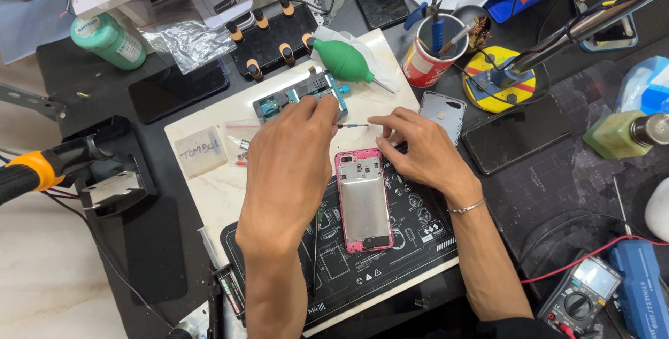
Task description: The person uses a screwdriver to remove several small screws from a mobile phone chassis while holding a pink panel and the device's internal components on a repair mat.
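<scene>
Left hand (pixel 289 165) has a pinch grip on a thin screwdriver (pixel 353 125); right hand (pixel 418 147) steadies its tip, fingers closed on it. Pink phone frame (pixel 361 199) lies flat on the black mat (pixel 411 241), just below both hands. Judgement: keep driver level, frame still.

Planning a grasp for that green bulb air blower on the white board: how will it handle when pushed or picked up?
The green air blower looks like soft rubber, so it would probably squash under a firm pinch. Its rounded bulb lies on its side, so a sideways push may roll it. The thin nozzle tapers to a point, so it likely pivots rather than rolling straight.
</scene>
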